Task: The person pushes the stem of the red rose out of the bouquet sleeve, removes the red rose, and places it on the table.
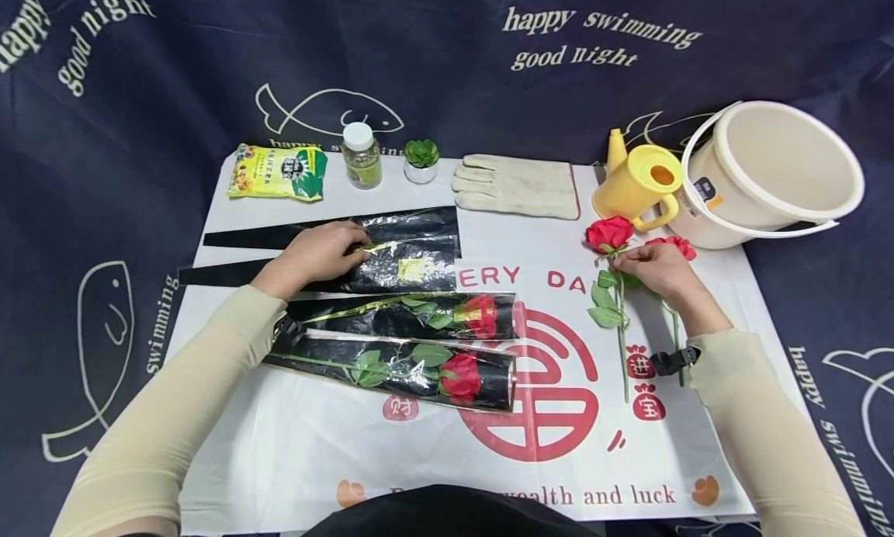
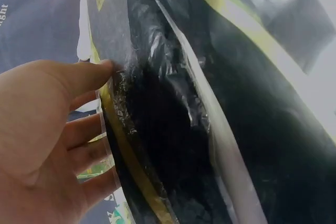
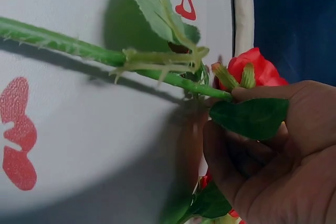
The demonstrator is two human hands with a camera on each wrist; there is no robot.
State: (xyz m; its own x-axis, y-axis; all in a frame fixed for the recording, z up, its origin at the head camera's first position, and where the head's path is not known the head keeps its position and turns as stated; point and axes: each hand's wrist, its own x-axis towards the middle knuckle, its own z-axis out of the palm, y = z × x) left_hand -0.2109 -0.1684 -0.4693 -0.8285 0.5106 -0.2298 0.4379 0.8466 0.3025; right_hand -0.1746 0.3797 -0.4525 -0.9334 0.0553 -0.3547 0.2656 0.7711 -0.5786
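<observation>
My left hand (image 1: 317, 251) pinches the edge of a black, clear-fronted flower sleeve (image 1: 431, 265). In the left wrist view the thumb lies on the film of the sleeve (image 2: 163, 114), with the fingers behind its edge. Another such sleeve (image 1: 412, 225) lies just beyond it. At the right, my right hand (image 1: 660, 271) pinches the green stem of a red rose (image 1: 608, 233) just under the bloom. The right wrist view shows the thorny stem (image 3: 63, 45) stretching away from the fingers. A second red rose (image 1: 676, 246) lies partly hidden behind this hand.
Nearer me lie two sleeves with red roses (image 1: 480, 316) (image 1: 461, 375) inside. Along the back stand a yellow packet (image 1: 275, 172), a white-capped jar (image 1: 363, 161), a small potted succulent (image 1: 421, 161), work gloves (image 1: 517, 186), a yellow watering can (image 1: 632, 184) and a cream bucket (image 1: 740, 180).
</observation>
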